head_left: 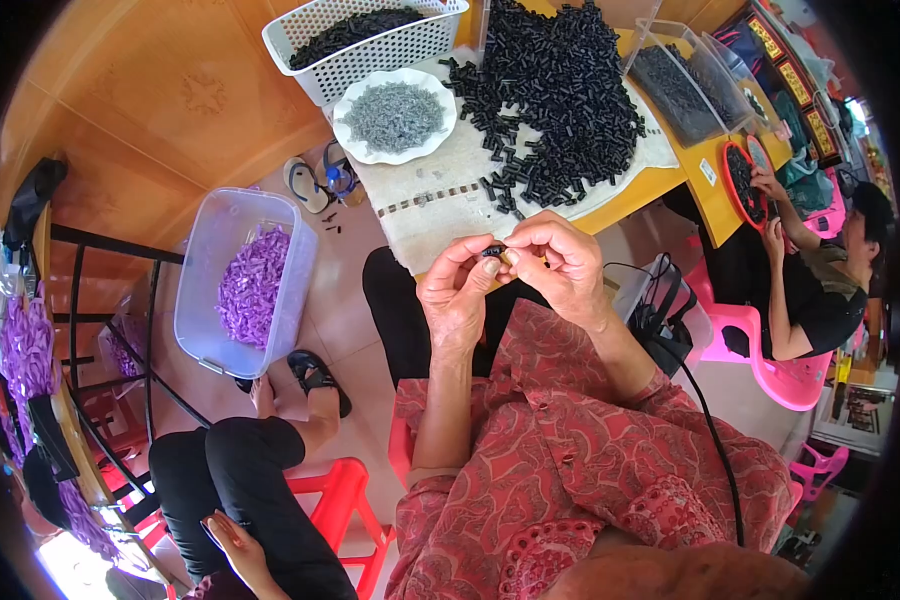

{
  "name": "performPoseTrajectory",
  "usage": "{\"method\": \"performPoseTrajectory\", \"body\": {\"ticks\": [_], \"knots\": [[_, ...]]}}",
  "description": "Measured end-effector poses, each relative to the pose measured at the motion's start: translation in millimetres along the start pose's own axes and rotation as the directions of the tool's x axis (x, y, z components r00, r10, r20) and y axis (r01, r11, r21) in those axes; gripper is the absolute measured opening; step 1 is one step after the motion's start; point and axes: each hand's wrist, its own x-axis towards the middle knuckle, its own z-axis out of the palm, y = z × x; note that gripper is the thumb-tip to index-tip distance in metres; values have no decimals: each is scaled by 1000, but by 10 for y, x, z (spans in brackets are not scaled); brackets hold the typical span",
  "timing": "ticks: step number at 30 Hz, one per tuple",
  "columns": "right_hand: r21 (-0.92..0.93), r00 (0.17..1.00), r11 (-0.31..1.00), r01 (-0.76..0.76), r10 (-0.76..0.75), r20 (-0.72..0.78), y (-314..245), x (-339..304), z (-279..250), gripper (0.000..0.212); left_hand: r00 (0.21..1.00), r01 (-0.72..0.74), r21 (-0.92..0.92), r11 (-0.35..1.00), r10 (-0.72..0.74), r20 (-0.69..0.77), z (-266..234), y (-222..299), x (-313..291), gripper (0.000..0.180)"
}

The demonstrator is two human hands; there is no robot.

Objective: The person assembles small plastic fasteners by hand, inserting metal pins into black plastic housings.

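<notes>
I pinch a small black tube (491,251) between my left hand (457,290) and right hand (560,262), both closed narrow on it, raised close over my lap so I can see its end. The black pile (560,90) lies within reach on the table (440,195), beside a plate (395,117) of grey bits.

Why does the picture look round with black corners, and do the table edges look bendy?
In the head view, the fisheye lens leaves a dark ring around the rim and bends the yellow wooden table's edge. Daylight is bright and even. The small black plastic tube between the left hand and right hand looks fairly sharp.
</notes>
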Motion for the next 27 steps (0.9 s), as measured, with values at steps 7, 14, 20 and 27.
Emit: {"method": "performPoseTrajectory", "body": {"ticks": [7, 14, 20, 27], "knots": [[-129, 998, 989, 65, -61, 31, -82, 41, -21, 10, 999, -52, 128, 990, 54, -6, 1, -11, -5, 21], [-309, 985, 938, 158, -129, 113, -161, 71, -42, 14, 995, -98, 224, 970, 92, 39, 5, 34, -7, 17], [-193, 994, 979, 70, -51, 99, -165, 33, -24, 16, 999, -4, 24, 1000, 3, 34, 19, 58, -23, 16], [93, 993, 990, -104, 99, 60, -188, 18, -1, 16, 999, 27, -71, 997, -25, 30, 6, 45, -15, 14]]}}
